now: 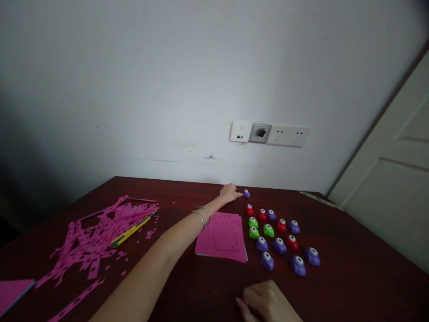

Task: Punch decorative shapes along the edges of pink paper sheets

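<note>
My left hand [229, 192] reaches to the back of the table, thumb stretched to the right and fingers bent down on the far side. Right beside the thumb sits a small purple craft punch [246, 193] with a white eye-like button; I cannot tell whether they touch. My right hand [268, 300] rests near the front edge with its fingers curled in, and I see nothing held. Between the hands lie a stack of pink paper sheets [208, 241], with a smaller pink piece on top, and rows of punches: red [292, 243], green [268, 230] and purple [298, 265].
Pink punched paper strips [90, 241] heap up at the left, with a yellow cutter knife [132, 231] against them and small pink cut-outs [149, 234] scattered nearby. Another pink sheet [15, 293] lies front left. A clear ruler-like strip [320, 199] lies back right. The wall [174, 112] bounds the table's back.
</note>
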Demonstrator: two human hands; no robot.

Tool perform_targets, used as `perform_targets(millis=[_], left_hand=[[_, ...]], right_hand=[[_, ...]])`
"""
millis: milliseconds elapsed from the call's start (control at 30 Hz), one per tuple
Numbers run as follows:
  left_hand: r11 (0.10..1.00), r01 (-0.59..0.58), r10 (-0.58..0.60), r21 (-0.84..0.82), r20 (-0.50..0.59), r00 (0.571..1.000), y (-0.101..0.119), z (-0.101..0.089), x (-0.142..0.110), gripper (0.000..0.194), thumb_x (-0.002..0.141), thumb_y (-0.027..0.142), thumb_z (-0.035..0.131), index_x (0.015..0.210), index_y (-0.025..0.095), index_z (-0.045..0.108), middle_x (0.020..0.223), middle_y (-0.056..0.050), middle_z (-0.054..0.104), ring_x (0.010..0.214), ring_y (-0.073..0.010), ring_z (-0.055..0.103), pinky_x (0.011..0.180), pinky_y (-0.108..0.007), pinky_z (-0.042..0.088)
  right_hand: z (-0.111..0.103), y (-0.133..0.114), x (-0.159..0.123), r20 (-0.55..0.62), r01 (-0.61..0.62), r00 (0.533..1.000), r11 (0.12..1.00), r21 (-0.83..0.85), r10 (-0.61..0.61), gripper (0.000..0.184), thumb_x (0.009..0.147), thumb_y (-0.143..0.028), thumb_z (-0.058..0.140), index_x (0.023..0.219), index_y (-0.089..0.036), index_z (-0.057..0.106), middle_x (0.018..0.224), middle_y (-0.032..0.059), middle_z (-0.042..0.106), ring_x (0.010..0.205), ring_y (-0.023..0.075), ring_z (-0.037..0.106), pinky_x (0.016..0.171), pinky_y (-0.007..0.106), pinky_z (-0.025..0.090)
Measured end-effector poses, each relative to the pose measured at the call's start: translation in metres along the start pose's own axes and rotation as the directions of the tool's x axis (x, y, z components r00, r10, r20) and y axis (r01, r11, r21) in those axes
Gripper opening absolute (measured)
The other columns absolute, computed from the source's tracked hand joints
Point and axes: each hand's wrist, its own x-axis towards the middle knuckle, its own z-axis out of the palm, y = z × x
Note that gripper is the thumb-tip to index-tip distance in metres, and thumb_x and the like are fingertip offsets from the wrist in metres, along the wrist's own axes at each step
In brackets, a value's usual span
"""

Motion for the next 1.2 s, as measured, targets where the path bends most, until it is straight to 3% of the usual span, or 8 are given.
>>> perform_targets(millis=[267,500,800,967,1200], left_hand=[[0.978,-0.008,0.018,0.210,-0.045,0.999,0.024,0.032,0.018,0.054,0.063,0.059,0.063,0.095,0.015,0.064,0.103,-0.015,0.064,0.101,-0.0294,0.056,0.081,-0.035,0.042],[0.945,0.023,0.025,0.327,-0.142,0.990,0.035,0.047,0.017,0.051,0.067,0.054,0.062,0.099,0.014,0.063,0.107,-0.016,0.061,0.104,-0.0275,0.052,0.085,-0.037,0.040],[0.947,-0.001,0.030,0.320,-0.086,0.996,0.039,0.043,0.017,0.031,0.076,0.035,0.059,0.100,0.015,0.062,0.110,-0.015,0.059,0.106,-0.0265,0.051,0.085,-0.037,0.039],[0.958,-0.014,0.031,0.286,-0.056,0.998,0.036,0.039,0.015,0.030,0.076,0.032,0.058,0.100,0.015,0.062,0.108,-0.014,0.061,0.104,-0.0259,0.053,0.083,-0.035,0.041],[0.969,-0.038,0.055,0.245,-0.063,0.997,0.013,0.009,0.011,0.030,0.075,0.037,0.058,0.094,0.015,0.064,0.099,-0.013,0.065,0.097,-0.0239,0.058,0.078,-0.029,0.043]], right_hand=[[0.002,0.005,0.000,0.006,-0.025,1.000,0.997,0.069,0.024,0.032,0.085,-0.015,0.042,0.053,-0.017,0.047,0.043,-0.0041,0.048,0.036,0.0046,0.036,0.040,0.022,0.018],[0.002,0.005,0.000,-0.014,-0.023,1.000,0.996,0.083,0.024,0.031,0.083,-0.013,0.042,0.053,-0.016,0.047,0.044,-0.0033,0.049,0.037,0.0043,0.038,0.042,0.022,0.019],[0.001,0.003,0.000,-0.007,-0.067,0.998,0.989,0.130,0.068,0.030,0.084,-0.012,0.040,0.055,-0.016,0.048,0.046,-0.0032,0.050,0.038,0.0049,0.038,0.043,0.022,0.020],[0.001,0.002,0.000,0.006,-0.093,0.996,0.986,0.139,0.093,0.032,0.085,-0.013,0.037,0.055,-0.017,0.049,0.047,-0.0023,0.051,0.038,0.0058,0.040,0.044,0.024,0.021],[-0.005,-0.002,0.001,0.095,-0.168,0.983,0.975,0.147,0.155,0.031,0.087,-0.017,0.037,0.058,-0.017,0.049,0.050,-0.0018,0.053,0.041,0.0061,0.042,0.046,0.023,0.023]])
